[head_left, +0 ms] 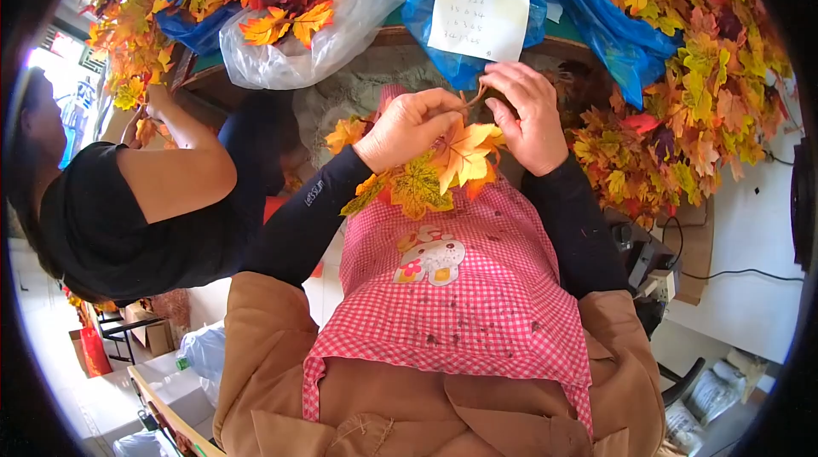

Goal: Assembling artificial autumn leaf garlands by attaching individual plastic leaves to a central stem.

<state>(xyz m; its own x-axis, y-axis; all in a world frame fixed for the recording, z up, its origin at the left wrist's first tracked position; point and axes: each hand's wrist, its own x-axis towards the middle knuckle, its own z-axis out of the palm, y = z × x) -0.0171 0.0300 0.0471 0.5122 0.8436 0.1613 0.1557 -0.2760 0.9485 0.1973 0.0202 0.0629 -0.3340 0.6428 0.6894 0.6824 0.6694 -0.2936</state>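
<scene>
Above my lap, my left hand (411,129) is closed around the upper part of a spray of artificial maple leaves (419,186). Yellow, green and orange leaves hang below and beside its fingers. My right hand (530,116) is raised just to the right, its thumb and fingers curled together at the brown stem (479,94) of the same spray. The stem runs bent between the two hands. How the fingertips grip it is partly hidden. A pink checked apron (460,287) lies under the leaves.
Across the front are a clear plastic bag (366,5) of red and orange leaves, blue plastic bags (626,40) and a handwritten paper sheet (479,7). Leaf garlands (699,108) mass at the right. At the left, another person (136,210) handles leaves. A black cord (741,273) hangs right.
</scene>
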